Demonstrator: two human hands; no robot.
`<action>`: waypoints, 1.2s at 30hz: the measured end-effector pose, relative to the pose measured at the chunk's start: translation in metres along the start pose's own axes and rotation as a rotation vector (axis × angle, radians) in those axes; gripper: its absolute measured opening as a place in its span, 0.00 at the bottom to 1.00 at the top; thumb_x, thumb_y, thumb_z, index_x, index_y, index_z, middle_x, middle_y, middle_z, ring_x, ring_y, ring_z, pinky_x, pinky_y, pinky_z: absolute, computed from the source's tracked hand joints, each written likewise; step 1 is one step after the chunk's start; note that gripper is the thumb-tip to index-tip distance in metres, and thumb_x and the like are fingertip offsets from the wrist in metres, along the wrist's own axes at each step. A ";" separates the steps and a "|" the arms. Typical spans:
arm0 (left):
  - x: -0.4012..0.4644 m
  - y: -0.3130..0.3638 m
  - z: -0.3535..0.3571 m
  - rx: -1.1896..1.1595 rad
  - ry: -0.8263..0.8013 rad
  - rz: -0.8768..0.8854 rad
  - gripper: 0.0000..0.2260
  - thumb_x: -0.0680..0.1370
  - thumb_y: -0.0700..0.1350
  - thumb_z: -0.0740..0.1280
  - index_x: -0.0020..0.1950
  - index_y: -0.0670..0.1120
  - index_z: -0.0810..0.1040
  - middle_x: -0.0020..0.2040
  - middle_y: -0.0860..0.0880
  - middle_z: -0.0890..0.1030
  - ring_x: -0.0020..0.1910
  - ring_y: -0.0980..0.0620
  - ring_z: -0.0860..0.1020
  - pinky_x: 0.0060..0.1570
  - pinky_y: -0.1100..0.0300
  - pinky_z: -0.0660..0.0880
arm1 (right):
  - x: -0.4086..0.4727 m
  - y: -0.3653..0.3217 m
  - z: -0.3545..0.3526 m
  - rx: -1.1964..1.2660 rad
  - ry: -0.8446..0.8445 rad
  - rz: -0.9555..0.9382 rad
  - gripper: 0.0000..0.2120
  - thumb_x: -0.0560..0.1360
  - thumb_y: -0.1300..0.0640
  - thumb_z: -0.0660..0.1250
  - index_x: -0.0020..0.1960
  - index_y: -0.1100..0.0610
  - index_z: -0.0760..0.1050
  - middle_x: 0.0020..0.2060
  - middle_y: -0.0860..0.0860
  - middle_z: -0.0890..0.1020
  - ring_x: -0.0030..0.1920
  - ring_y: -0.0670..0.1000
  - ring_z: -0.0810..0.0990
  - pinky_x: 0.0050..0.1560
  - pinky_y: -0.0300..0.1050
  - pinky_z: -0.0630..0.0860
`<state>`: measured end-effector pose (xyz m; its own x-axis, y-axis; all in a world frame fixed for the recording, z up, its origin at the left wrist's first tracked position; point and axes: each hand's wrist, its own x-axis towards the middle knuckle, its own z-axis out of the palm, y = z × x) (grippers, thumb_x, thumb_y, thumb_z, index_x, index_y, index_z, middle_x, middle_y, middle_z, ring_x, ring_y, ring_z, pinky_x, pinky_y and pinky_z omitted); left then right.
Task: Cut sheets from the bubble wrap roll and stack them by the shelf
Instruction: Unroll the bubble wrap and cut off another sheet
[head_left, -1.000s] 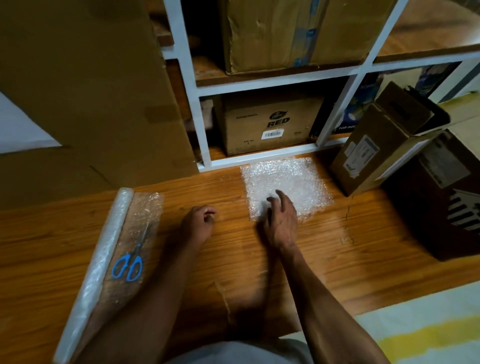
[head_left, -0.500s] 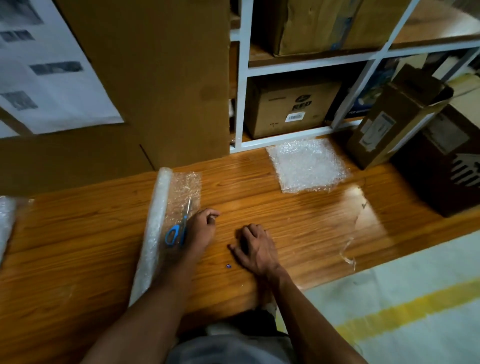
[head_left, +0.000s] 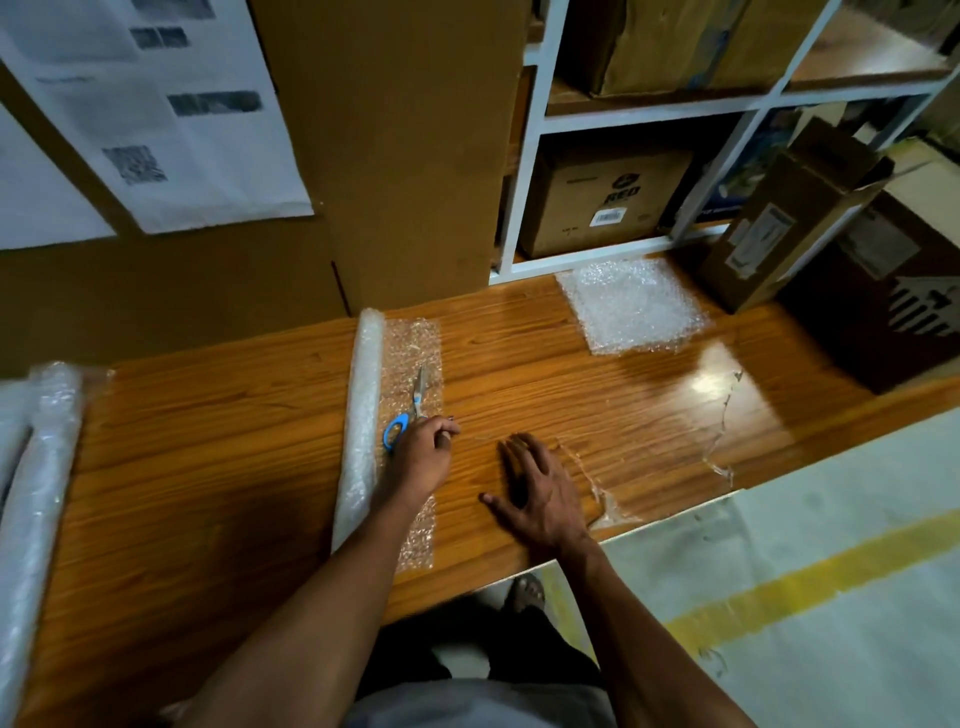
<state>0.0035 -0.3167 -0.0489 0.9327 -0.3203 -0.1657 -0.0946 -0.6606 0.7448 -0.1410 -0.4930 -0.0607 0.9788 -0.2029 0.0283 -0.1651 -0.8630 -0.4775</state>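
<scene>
Wood-grain table (head_left: 270, 467) runs along a white shelf (head_left: 524, 208) stocked with cardboard boxes (head_left: 597, 202). On it a bubble wrap roll (head_left: 361, 421) lies partly unrolled, and a stack of cut sheets (head_left: 631, 306) sits at the foot of the shelf. The right hand (head_left: 540, 493) rests flat on the wood, fingers (head_left: 514, 452) spread. The left hand (head_left: 423, 452) has its fingers curled, touching the blue-handled scissors (head_left: 408, 415) on the unrolled wrap; whether it grips them I cannot tell.
</scene>
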 end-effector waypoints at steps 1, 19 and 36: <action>-0.002 -0.002 -0.003 0.001 0.010 0.000 0.12 0.81 0.41 0.64 0.50 0.58 0.83 0.55 0.56 0.84 0.51 0.53 0.81 0.52 0.58 0.78 | 0.000 -0.001 0.002 0.008 -0.005 0.010 0.42 0.75 0.25 0.65 0.80 0.48 0.64 0.78 0.49 0.66 0.76 0.54 0.68 0.71 0.56 0.72; -0.048 -0.021 -0.029 0.413 0.147 -0.112 0.16 0.78 0.45 0.69 0.66 0.51 0.80 0.66 0.49 0.77 0.64 0.45 0.74 0.65 0.49 0.72 | 0.030 -0.048 0.029 -0.181 -0.305 -0.242 0.38 0.79 0.27 0.52 0.82 0.46 0.59 0.84 0.51 0.57 0.82 0.60 0.55 0.79 0.63 0.56; -0.042 -0.040 -0.056 0.265 0.128 -0.132 0.07 0.76 0.44 0.73 0.52 0.52 0.82 0.55 0.47 0.80 0.57 0.44 0.80 0.57 0.52 0.77 | 0.069 -0.067 0.027 -0.004 -0.197 -0.050 0.28 0.82 0.41 0.59 0.77 0.53 0.66 0.69 0.59 0.76 0.69 0.63 0.73 0.68 0.57 0.71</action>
<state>-0.0125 -0.2386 -0.0356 0.9776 -0.1429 -0.1543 -0.0413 -0.8498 0.5255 -0.0596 -0.4364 -0.0505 0.9905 -0.0662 -0.1206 -0.1162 -0.8718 -0.4759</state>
